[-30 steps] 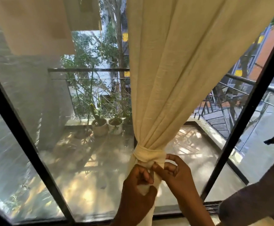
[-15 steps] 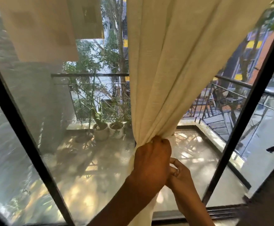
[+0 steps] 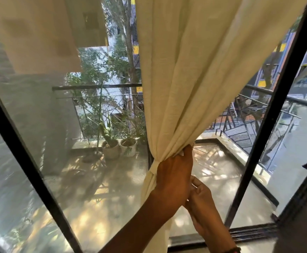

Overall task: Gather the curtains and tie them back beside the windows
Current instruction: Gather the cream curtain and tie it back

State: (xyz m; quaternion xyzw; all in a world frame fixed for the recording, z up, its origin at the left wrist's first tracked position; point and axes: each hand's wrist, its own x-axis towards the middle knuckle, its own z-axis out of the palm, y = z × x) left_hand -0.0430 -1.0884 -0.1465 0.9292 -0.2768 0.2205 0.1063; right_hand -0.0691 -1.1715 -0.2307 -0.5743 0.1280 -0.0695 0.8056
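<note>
Head view: left hand [image 3: 174,175] grips cream curtain [image 3: 185,70] bunched left of black frame bar [image 3: 269,125], right hand [image 3: 203,199] touching it underneath, fingers curled, its hold hidden, cannot tell.

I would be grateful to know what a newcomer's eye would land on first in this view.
The cream curtain dominates the centre, falling from the top and pinched into a narrow waist low in the frame. There the left hand grips the gathered folds, with the right hand just below and to its right, partly hidden behind it. Outside, two potted plants stand on the sunlit balcony, left of the curtain.
</note>
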